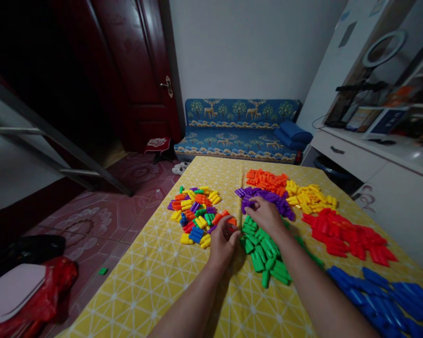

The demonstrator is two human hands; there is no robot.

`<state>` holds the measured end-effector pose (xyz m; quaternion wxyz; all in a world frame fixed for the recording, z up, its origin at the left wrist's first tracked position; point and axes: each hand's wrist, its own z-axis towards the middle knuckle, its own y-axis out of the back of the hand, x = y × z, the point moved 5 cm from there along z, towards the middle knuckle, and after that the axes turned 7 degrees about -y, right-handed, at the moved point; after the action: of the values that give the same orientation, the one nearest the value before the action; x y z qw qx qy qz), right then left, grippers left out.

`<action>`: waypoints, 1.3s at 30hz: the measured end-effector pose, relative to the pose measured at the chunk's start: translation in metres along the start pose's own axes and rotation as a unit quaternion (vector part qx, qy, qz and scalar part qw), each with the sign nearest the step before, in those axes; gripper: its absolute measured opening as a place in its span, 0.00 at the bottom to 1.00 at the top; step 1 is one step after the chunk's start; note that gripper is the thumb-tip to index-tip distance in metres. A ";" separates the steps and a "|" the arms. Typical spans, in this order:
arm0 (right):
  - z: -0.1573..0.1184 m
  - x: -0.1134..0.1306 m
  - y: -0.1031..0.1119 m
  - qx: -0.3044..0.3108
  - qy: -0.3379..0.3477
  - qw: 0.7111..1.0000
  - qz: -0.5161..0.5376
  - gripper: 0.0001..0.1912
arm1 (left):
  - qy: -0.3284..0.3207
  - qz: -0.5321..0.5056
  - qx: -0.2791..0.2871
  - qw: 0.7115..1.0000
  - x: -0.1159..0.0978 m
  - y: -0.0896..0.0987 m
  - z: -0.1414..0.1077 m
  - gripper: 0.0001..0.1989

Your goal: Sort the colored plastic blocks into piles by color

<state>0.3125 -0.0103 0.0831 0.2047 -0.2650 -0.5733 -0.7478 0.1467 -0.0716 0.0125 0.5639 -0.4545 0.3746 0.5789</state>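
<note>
My left hand (223,241) is curled at the right edge of a mixed-colour pile of plastic building blocks (197,212). Orange blocks (217,218) lie right by its fingertips; whether one is in its grasp is hard to see. Over the near-left part of the purple block pile (268,196), my right hand (265,216) pinches a purple block (246,204) between thumb and fingers. Green blocks (264,251) spread out below the right hand and partly behind its forearm.
Separate piles of orange (266,179), yellow (312,197), red (348,234) and blue blocks (384,298) lie along the right of the yellow patterned tablecloth (155,281). One green block (103,271) is on the floor. A blue sofa (232,136) stands beyond; a white cabinet (402,197) borders the right.
</note>
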 end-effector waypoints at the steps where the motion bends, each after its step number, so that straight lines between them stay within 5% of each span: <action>1: 0.011 -0.005 0.003 -0.012 -0.008 1.000 -0.017 0.13 | -0.005 0.019 0.003 1.000 0.000 0.000 0.000 0.17; 4: 0.035 -0.018 0.013 -0.051 -0.025 0.997 -0.053 0.15 | -0.028 0.071 0.023 0.997 0.001 -0.001 -0.001 0.09; 7: 0.031 -0.016 0.019 -0.108 -0.009 0.994 -0.032 0.20 | -0.079 0.105 0.030 0.991 -0.006 -0.001 -0.002 0.08; 13: -0.052 0.015 -0.014 -0.112 0.048 0.975 0.187 0.19 | -0.253 0.264 -0.027 0.930 -0.039 0.012 -0.001 0.12; 20: -0.120 0.027 -0.056 -0.103 0.056 0.958 0.263 0.18 | -0.181 0.472 -0.025 0.862 -0.030 0.028 0.013 0.27; 24: -0.121 0.027 -0.053 -0.125 0.073 0.952 0.271 0.19 | -0.190 0.424 -0.025 0.885 -0.028 0.032 0.016 0.19; 27: -0.120 0.025 -0.047 -0.152 0.060 0.946 0.280 0.20 | -0.197 0.306 -0.034 0.931 -0.029 0.035 0.016 0.15; 31: -0.121 0.022 -0.041 -0.145 0.044 0.943 0.296 0.24 | -0.129 0.130 -0.026 0.983 -0.023 0.033 0.013 0.12; 39: -0.117 0.020 -0.031 -0.167 0.080 0.952 0.244 0.14 | -0.103 0.075 0.041 0.991 -0.023 0.022 0.004 0.12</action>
<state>0.2591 -0.1156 0.0483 0.3795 -0.3665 -0.3401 -0.7785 0.1235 -0.0765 0.0344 0.5727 -0.3392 0.3713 0.6473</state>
